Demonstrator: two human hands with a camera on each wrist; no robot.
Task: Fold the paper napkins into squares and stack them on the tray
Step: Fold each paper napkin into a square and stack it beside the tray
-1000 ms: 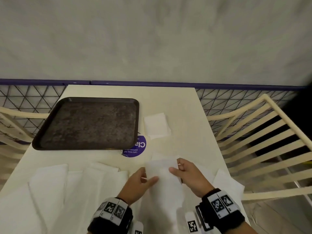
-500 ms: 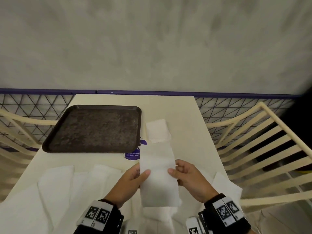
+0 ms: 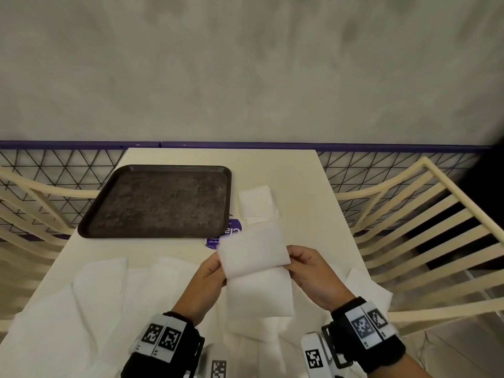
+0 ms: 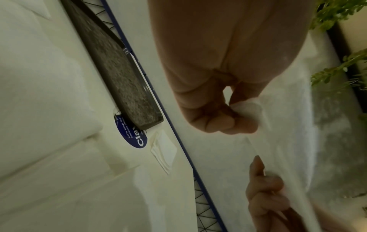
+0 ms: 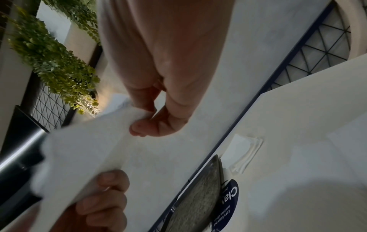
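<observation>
Both hands hold one white paper napkin [image 3: 252, 252] in the air above the near middle of the table. It is a strip whose upper half is bent over the lower half [image 3: 259, 291]. My left hand [image 3: 219, 266] pinches its left edge and my right hand [image 3: 289, 261] pinches its right edge. In the left wrist view the left hand [image 4: 224, 116] pinches the napkin [image 4: 278, 141] between thumb and curled fingers. The right wrist view shows the right hand [image 5: 151, 122] doing the same on the napkin [image 5: 89, 149]. The dark tray [image 3: 152, 167] lies bare at the far left. A folded napkin square [image 3: 257, 204] lies right of it.
Several unfolded white napkins [image 3: 95, 296] cover the near part of the cream table [image 3: 300, 186]. A purple round sticker [image 3: 231, 233] shows by the tray's near right corner. Slatted cream chairs [image 3: 425, 241] flank the table. A wire mesh fence [image 3: 381, 170] runs behind it.
The hands rose from the table with the napkin strip. Its upper half, upright half a second ago, has bent over toward me onto the lower half.
</observation>
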